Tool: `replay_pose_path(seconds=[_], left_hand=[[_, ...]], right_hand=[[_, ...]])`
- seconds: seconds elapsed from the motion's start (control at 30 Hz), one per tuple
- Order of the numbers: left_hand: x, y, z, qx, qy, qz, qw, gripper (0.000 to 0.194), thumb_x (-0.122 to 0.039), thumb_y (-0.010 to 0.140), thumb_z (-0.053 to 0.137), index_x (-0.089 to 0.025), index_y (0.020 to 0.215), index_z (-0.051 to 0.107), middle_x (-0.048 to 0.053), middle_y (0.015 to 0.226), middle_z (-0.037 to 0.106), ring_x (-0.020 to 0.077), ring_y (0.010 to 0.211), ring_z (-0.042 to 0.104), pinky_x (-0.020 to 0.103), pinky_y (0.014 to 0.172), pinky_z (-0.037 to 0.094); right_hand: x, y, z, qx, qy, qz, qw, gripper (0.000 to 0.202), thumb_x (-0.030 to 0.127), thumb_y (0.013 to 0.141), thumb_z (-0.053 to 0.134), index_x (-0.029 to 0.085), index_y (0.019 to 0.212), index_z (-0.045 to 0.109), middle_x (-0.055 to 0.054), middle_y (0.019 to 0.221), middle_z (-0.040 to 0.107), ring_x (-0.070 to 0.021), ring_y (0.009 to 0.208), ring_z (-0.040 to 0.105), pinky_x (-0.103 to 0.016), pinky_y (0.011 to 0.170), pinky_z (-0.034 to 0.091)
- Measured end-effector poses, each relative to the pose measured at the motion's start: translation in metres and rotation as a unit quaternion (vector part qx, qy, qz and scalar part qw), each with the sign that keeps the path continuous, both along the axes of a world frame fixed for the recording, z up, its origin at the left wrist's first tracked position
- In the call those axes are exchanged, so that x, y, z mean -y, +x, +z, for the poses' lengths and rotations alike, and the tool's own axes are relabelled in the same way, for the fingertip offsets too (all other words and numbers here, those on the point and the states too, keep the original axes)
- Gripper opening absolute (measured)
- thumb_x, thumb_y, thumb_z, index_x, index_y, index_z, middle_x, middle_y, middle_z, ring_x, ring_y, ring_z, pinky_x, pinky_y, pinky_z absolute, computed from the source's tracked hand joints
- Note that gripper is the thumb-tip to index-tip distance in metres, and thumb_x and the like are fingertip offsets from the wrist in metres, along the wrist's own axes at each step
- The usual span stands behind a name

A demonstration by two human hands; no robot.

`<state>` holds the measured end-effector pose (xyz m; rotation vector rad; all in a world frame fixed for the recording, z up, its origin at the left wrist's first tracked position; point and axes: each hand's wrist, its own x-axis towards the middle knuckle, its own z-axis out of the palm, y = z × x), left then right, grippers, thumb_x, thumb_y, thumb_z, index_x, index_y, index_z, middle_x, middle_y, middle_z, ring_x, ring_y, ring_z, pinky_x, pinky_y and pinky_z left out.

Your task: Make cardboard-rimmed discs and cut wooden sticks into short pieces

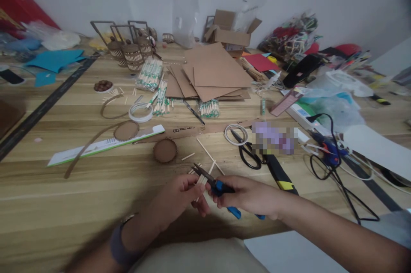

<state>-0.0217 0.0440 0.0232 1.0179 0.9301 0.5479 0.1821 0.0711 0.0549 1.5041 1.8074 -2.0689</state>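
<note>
Thin wooden sticks [201,181] are pinched between the thumb and fingers of my left hand [184,198], near the table's front edge. My right hand [244,196] is wrapped round blue-handled pliers [219,187], whose dark jaws reach over the sticks just above my left thumb. Whether the jaws touch a stick cannot be made out. Beyond my hands lie a long loose stick [206,151] and a short one [188,156]. A round brown cardboard piece with a ridged rim [165,150] sits to their left.
Black scissors [250,155], a tape roll [236,135] and a black-and-yellow cutter [281,174] lie to the right, before a blue glue gun [332,153] with its cable. Cardboard sheets [218,72], bagged sticks [150,74] and small lidded baskets [133,57] stand farther back.
</note>
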Motion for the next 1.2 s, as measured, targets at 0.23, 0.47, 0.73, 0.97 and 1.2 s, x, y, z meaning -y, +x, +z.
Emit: replay_pose_path(seconds=[0.23,0.47,0.73,0.97,1.2], left_hand=[[-0.001,0.001,0.003,-0.012,0.000,-0.005,1.000,0.035,-0.053,0.085,0.056,-0.019,0.078,0.061,0.000,0.059,0.067,0.0171,0.059,0.063,0.031,0.066,0.045],[-0.001,0.001,0.002,-0.014,0.023,0.003,1.000,0.035,-0.052,0.086,0.053,-0.020,0.077,0.060,-0.001,0.056,0.062,0.0164,0.058,0.057,0.030,0.065,0.044],[-0.001,0.001,-0.009,-0.032,0.050,-0.003,0.998,0.034,-0.051,0.089,0.050,-0.021,0.077,0.056,-0.003,0.056,0.057,0.0153,0.056,0.051,0.029,0.064,0.040],[0.000,0.003,-0.005,-0.086,0.053,0.020,0.995,0.032,-0.049,0.091,0.043,-0.023,0.074,0.050,-0.004,0.053,0.054,0.0153,0.054,0.049,0.029,0.060,0.038],[0.002,0.005,0.001,-0.110,0.042,0.010,0.993,0.033,-0.050,0.092,0.039,-0.023,0.077,0.051,-0.006,0.050,0.049,0.0143,0.048,0.044,0.028,0.054,0.035]], right_hand=[[-0.001,-0.003,0.000,-0.020,0.017,0.016,1.000,0.017,0.023,0.069,0.056,0.019,0.086,0.057,0.003,0.075,0.049,-0.0130,0.070,0.045,-0.023,0.063,0.037],[0.001,-0.010,0.001,0.048,0.091,0.042,0.994,0.007,0.014,0.070,0.051,0.020,0.073,0.052,0.003,0.064,0.047,-0.0127,0.061,0.042,-0.024,0.056,0.032],[0.003,-0.013,-0.006,0.073,0.173,0.041,0.981,0.008,0.025,0.080,0.054,0.020,0.074,0.057,0.002,0.065,0.049,-0.0151,0.062,0.043,-0.027,0.061,0.035],[0.000,-0.008,-0.006,0.010,0.137,0.055,0.989,0.012,0.028,0.086,0.054,0.019,0.079,0.054,0.003,0.070,0.046,-0.0139,0.066,0.042,-0.025,0.062,0.036],[-0.002,-0.005,-0.008,-0.001,0.113,0.050,0.992,0.008,0.026,0.086,0.056,0.018,0.087,0.058,0.003,0.073,0.047,-0.0130,0.069,0.042,-0.024,0.064,0.038]])
